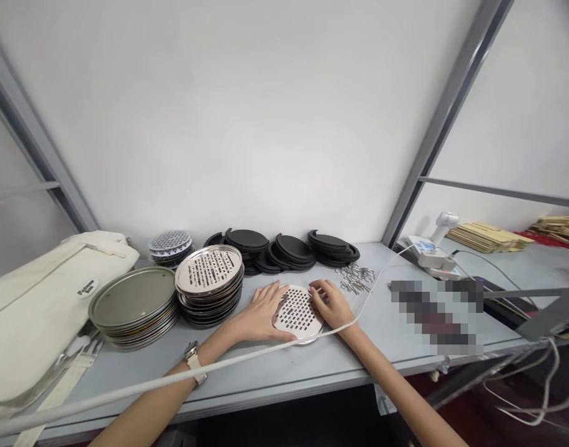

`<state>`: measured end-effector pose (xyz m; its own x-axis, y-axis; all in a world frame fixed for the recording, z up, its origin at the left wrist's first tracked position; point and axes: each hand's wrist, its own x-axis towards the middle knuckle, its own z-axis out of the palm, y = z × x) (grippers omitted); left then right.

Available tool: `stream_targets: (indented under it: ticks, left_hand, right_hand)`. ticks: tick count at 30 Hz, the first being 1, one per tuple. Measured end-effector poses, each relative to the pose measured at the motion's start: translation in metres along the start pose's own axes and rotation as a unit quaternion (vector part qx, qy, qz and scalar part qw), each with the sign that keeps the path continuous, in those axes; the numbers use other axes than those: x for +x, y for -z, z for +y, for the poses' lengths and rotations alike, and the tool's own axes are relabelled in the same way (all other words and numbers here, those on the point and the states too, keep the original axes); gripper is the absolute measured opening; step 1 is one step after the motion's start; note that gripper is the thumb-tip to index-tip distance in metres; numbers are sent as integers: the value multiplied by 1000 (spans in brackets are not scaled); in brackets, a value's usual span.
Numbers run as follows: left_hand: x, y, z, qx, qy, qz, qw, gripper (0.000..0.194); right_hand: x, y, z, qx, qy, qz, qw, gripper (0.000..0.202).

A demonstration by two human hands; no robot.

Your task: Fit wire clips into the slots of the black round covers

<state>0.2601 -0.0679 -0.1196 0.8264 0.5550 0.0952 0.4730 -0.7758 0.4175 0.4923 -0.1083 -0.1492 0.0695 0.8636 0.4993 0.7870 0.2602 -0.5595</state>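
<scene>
A round, light metal plate with rows of slots (297, 310) lies on the grey shelf near its front edge, between my hands. My left hand (264, 312), with a watch at the wrist, spreads its fingers over the plate's left side, thumb at the front rim. My right hand (332, 304) rests at the right rim with curled fingers, their tips on the plate's edge. Left of my hands stands a pile of similar slotted plates (210, 273). Black round pieces with raised rims (291, 248) lie heaped behind the plate, and small metal rings or hooks (356, 277) lie to the right.
Greenish round trays (133, 301) are stacked at left beside a cream bag (37, 310). A white cable (145, 386) crosses in front of both forearms. A white device (428, 251), wooden pieces (487, 237) and a metal frame post (445, 124) stand at right.
</scene>
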Motion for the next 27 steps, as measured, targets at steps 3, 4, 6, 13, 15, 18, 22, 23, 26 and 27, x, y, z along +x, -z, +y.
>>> stream_targets:
  ticks: [3,4,6,13,15,18,22,23,26,27]
  left_hand:
    - [1,-1,0,7,-4,6,1000,109]
    - [1,-2,0,10,-5,5,1000,108]
    - [1,-3,-1,16,-3,2,1000,108]
    - [1,-9,-3,30,1,0,1000,109]
    - [1,-9,-3,30,2,-3,1000,108]
    - [1,-8,-2,28,2,-7,1000,108]
    - [2,-9,-2,25,6,-9,1000,111]
    - [2,-9,-2,25,7,-9,1000,112]
    - [3,-11,-3,24,7,-11,1000,111]
    - [3,-11,-3,23,7,-12,1000,111]
  right_hand:
    - [0,2,-5,10,50,-8,999,26]
    - [0,2,-6,13,66,-14,998,26]
    - [0,1,-7,21,98,-23,995,27]
    - [1,-4,-3,32,122,-65,990,33]
    - [1,-4,-2,31,116,-77,990,34]
    - [1,-4,0,27,113,-85,990,35]
    - [0,-7,3,19,122,-91,988,37]
    - [-1,-8,4,17,124,-93,988,37]
    - [-2,-9,5,15,130,-106,986,40]
    - [-3,-10,6,13,132,-112,985,41]
